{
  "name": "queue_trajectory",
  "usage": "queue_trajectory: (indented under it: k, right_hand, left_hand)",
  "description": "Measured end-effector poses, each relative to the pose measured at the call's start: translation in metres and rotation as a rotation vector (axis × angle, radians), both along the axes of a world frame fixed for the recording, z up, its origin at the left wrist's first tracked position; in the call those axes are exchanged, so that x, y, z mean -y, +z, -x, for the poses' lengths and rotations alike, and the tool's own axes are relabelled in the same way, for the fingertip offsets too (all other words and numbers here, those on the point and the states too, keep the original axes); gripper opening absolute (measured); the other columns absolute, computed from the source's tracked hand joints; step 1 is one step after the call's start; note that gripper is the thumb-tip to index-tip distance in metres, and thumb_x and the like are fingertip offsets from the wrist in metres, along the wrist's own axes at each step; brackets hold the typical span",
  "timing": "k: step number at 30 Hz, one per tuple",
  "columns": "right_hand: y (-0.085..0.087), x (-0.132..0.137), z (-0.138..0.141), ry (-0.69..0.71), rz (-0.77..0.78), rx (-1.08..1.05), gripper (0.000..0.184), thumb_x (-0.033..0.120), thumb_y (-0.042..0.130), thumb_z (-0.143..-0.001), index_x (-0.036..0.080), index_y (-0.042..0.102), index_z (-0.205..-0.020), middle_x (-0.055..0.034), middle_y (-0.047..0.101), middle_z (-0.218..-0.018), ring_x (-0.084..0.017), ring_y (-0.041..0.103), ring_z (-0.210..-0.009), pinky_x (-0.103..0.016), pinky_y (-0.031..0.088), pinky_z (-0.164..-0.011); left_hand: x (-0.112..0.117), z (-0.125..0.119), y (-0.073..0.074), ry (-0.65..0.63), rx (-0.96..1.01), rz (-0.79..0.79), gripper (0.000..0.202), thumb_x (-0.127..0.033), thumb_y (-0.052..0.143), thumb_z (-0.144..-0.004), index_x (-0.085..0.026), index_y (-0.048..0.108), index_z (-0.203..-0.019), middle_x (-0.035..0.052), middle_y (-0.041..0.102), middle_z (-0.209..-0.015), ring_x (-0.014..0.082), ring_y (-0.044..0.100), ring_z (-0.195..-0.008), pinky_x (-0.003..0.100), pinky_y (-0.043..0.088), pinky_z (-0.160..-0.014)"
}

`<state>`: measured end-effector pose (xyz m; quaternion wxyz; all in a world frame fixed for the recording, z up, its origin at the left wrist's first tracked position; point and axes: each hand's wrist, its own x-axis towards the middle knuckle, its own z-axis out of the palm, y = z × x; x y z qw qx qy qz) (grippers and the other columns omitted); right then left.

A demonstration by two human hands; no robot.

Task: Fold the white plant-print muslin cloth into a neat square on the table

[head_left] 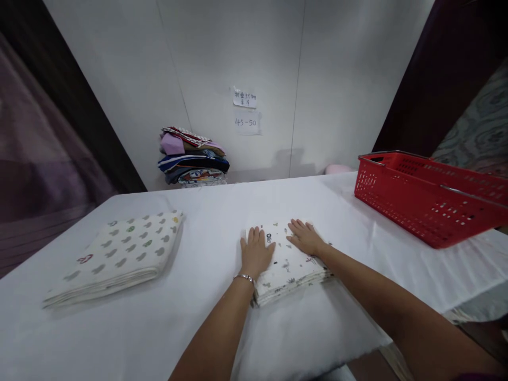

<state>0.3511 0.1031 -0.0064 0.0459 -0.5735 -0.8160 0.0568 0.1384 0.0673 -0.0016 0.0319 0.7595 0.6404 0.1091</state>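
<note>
1. cloth [283, 267]: white, printed, folded in layers; on desk [210, 254], left of basket [416, 206].
2. left hand [256, 254]: palm down on cloth's edge away from basket; grip flat, fingers slightly parted, nothing clasped.
3. right hand [305, 237]: palm down on cloth, basket side; grip flattened, clasping nothing.
4. grey-patterned cloth [133, 246]: folded, farther left of basket.
5. fabric pile [194, 161]: left of basket, by wall [337, 79].
</note>
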Motion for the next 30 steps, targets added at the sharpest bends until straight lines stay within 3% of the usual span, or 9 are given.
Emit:
queue_trajectory:
  k: [12, 17, 22, 25, 30]
  right_hand:
    - [0.000, 0.003, 0.001, -0.012, 0.017, -0.015, 0.066, 0.057, 0.021, -0.089, 0.018, 0.025, -0.143, -0.0099, 0.016, -0.150, -0.025, 0.009, -0.138, -0.047, 0.009, -0.108]
    - [0.012, 0.002, 0.002, -0.010, 0.089, -0.021, 0.066, 0.054, 0.024, -0.089, 0.015, 0.024, -0.143, -0.0118, 0.014, -0.151, -0.027, 0.008, -0.138, -0.049, 0.009, -0.107]
    - [0.024, 0.006, 0.026, 0.042, 0.038, -0.060, 0.064, 0.053, 0.025, -0.090, 0.017, 0.024, -0.143, -0.0109, 0.012, -0.151, -0.026, 0.005, -0.138, -0.050, 0.007, -0.108]
    - [0.021, 0.012, 0.047, 0.145, 0.001, -0.079, 0.059, 0.050, 0.024, -0.092, 0.018, 0.026, -0.142, -0.0100, 0.015, -0.151, -0.025, 0.008, -0.138, -0.050, 0.008, -0.108]
    - [0.012, 0.017, 0.058, 0.164, 0.006, -0.092, 0.055, 0.048, 0.023, -0.093, 0.019, 0.030, -0.140, -0.0109, 0.020, -0.149, -0.026, 0.012, -0.138, -0.053, 0.013, -0.107]
  left_hand:
    - [0.003, 0.000, 0.005, 0.009, 0.019, 0.029, 0.063, -0.053, 0.024, -0.087, -0.017, 0.031, -0.139, 0.0081, 0.020, -0.150, 0.0248, 0.010, -0.138, 0.052, 0.019, -0.106]
    - [0.004, 0.001, 0.005, 0.009, 0.016, 0.026, 0.062, -0.052, 0.025, -0.087, -0.018, 0.032, -0.138, 0.0082, 0.020, -0.150, 0.0248, 0.011, -0.138, 0.052, 0.019, -0.106]
    - [0.002, 0.000, 0.002, 0.015, -0.007, 0.010, 0.061, -0.052, 0.026, -0.087, -0.018, 0.032, -0.138, 0.0084, 0.021, -0.150, 0.0251, 0.011, -0.138, 0.051, 0.019, -0.106]
    - [0.001, -0.001, 0.001, 0.015, -0.011, -0.008, 0.060, -0.051, 0.023, -0.088, -0.018, 0.033, -0.138, 0.0087, 0.022, -0.149, 0.0250, 0.012, -0.138, 0.051, 0.021, -0.105]
    - [0.000, 0.000, 0.000, 0.013, -0.014, -0.019, 0.058, -0.047, 0.026, -0.088, -0.018, 0.033, -0.138, 0.0092, 0.023, -0.149, 0.0257, 0.013, -0.138, 0.052, 0.022, -0.104]
